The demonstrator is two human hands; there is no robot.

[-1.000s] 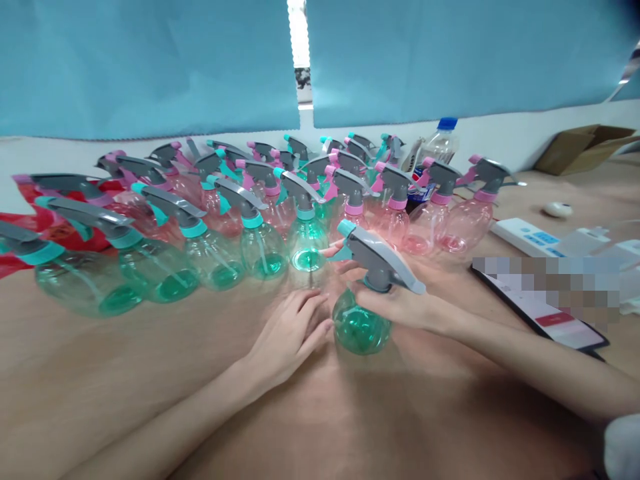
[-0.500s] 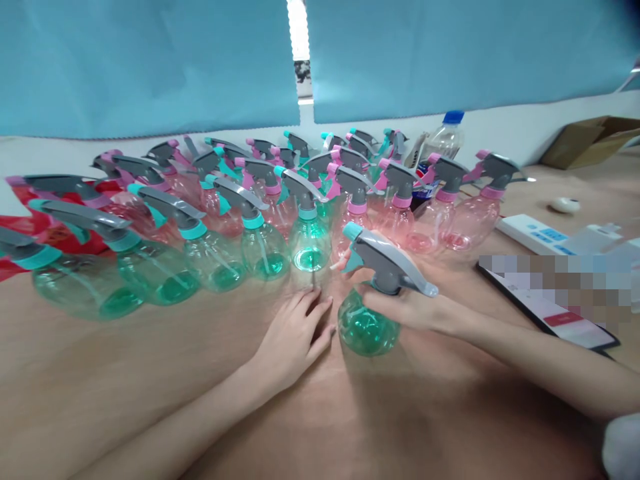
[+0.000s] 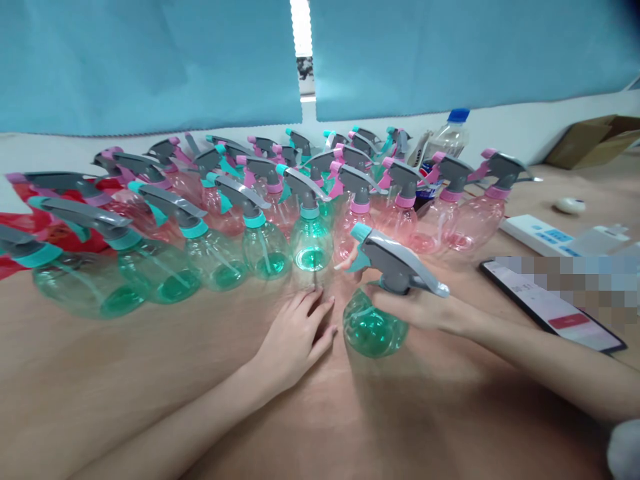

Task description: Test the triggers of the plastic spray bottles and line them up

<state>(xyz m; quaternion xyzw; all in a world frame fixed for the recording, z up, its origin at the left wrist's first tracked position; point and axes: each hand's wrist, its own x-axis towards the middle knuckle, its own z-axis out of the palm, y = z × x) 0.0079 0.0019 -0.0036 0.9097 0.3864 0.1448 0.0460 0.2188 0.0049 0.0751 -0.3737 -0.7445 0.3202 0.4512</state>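
My right hand [image 3: 415, 307] grips a green spray bottle [image 3: 375, 333] around its neck, under the grey and turquoise spray head. The bottle is see-through and its nozzle points to the left. Flat on the brown tabletop [image 3: 280, 427], my left hand [image 3: 295, 333] lies with fingers stretched out, just left of that bottle and holding nothing. Beyond my left fingertips stands another green spray bottle [image 3: 313, 243]. More green spray bottles [image 3: 220, 267] line up to its left, and pink spray bottles [image 3: 475, 220] stand to its right.
Behind the front row, several more spray bottles crowd toward the wall. A clear bottle with a blue cap [image 3: 450, 137] stands among them. On the right lie a phone [image 3: 545, 303], a white box [image 3: 535, 233], a white mouse-shaped object [image 3: 570, 205] and a cardboard box [image 3: 585, 143]. Red plastic [image 3: 45, 233] sits far left.
The held spray bottle and my right hand appear slightly farther right, partly with a small shift of the whole view. My left hand stays flat in place.
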